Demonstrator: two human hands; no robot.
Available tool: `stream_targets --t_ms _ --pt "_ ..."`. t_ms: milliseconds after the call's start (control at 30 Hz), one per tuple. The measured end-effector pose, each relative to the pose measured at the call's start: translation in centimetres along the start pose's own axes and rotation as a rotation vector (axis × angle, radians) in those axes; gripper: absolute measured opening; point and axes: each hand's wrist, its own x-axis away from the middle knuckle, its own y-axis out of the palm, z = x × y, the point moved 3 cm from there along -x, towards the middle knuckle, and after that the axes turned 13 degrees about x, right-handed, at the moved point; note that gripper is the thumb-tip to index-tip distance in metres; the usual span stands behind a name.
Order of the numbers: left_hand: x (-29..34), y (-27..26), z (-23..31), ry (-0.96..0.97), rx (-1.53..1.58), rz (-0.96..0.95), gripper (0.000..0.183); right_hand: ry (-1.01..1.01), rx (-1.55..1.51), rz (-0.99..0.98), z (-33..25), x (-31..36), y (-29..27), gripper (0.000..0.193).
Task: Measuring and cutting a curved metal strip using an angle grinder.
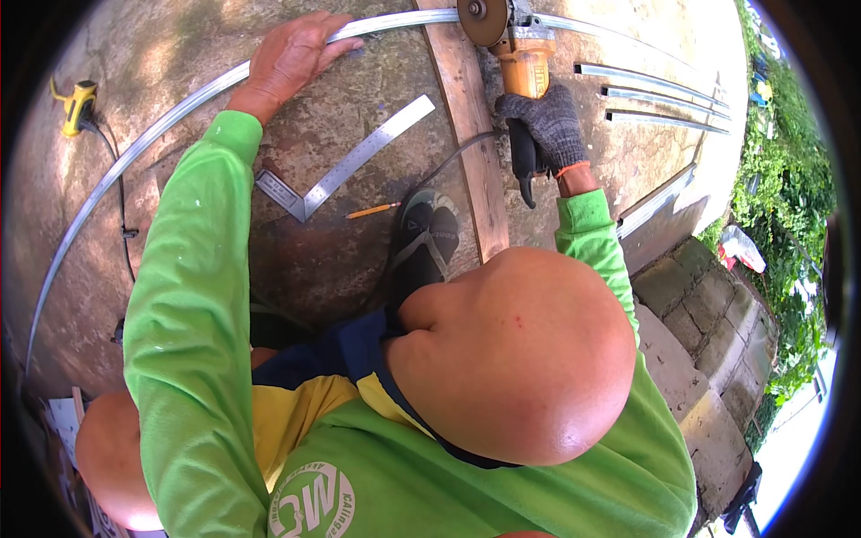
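Note:
My bare left hand (291,61) is closed round a long, thin silver metal channel (193,104), which looks bowed and runs across the far side of the ground. In my right hand (554,127), covered by a grey knit glove, is a yellow angle grinder (524,65). Its round disc (482,20) is at the channel, above a wooden plank (459,85); whether the two touch I cannot tell. A metal try square (363,152) lies between my arms, with an orange pencil (372,210) nearer to me.
Several cut metal channels (659,81) lie at the right, and another length (659,199) lies closer. A yellow corded power tool (80,108) rests at the far left. My sandalled foot (430,229) is beside the plank and a black cord (444,166). Concrete blocks (704,314) stand at the right.

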Motion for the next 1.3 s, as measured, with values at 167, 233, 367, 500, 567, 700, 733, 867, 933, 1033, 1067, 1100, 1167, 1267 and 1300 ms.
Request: stream_targets --t_ms 167,233,367,500,567,700,733,867,933,1033,1067,1100,1167,1267,1300 --pt "-0.1 0.0 0.2 -0.035 -0.005 -0.011 0.036 -0.015 0.006 0.000 0.5 -0.4 0.0 0.051" --pt "-0.1 -0.1 0.2 -0.043 -0.001 -0.022 0.036 -0.022 0.032 0.004 0.5 -0.5 0.0 0.051" --pt "0.0 0.0 0.1 -0.061 0.002 -0.017 0.036 -0.020 0.018 0.009 0.1 -0.2 0.1 0.052" --pt "-0.1 0.0 0.1 -0.032 -0.010 -0.011 0.036 -0.012 0.056 0.004 -0.2 -0.1 -0.1 0.052" --pt "-0.1 0.0 0.1 -0.028 -0.018 -0.015 0.035 -0.022 0.067 0.012 -0.3 0.0 -0.1 0.051" --pt "0.0 -0.1 -0.1 -0.030 -0.009 -0.025 0.035 -0.014 0.062 0.020 -1.0 0.4 -0.2 0.050" --pt "-0.1 0.0 0.0 -0.031 -0.007 -0.028 0.035 -0.013 0.063 0.021 -0.9 0.4 -0.2 0.050" --pt "-0.2 0.0 0.0 -0.025 0.010 -0.033 0.034 0.021 0.001 0.005 -1.0 0.6 -0.1 0.049" --pt "-0.1 0.0 -0.1 -0.021 0.012 -0.013 0.034 0.051 -0.019 -0.009 -1.1 0.7 -0.1 0.049" --pt "0.0 0.1 -0.3 -0.022 0.016 0.002 0.034 0.043 -0.017 -0.010 -1.0 0.6 -0.2 0.048" --pt "-0.1 0.2 -0.2 -0.027 0.016 -0.005 0.034 0.034 -0.004 -0.007 -0.9 0.6 -0.2 0.048" --pt "-0.1 0.2 -0.2 -0.027 0.016 -0.005 0.034 0.025 0.009 -0.005 -0.8 0.6 -0.3 0.048" --pt "-0.1 0.1 -0.2 -0.050 0.010 -0.033 0.034 0.027 -0.002 -0.006 -1.3 0.9 -0.3 0.048" --pt "-0.1 0.0 -0.2 -0.028 0.015 -0.013 0.034 0.030 -0.012 -0.011 -1.5 1.0 -0.3 0.050" --pt "-0.1 0.0 -0.2 -0.029 0.014 -0.013 0.034 0.032 -0.010 -0.017 -1.5 0.9 -0.2 0.050"
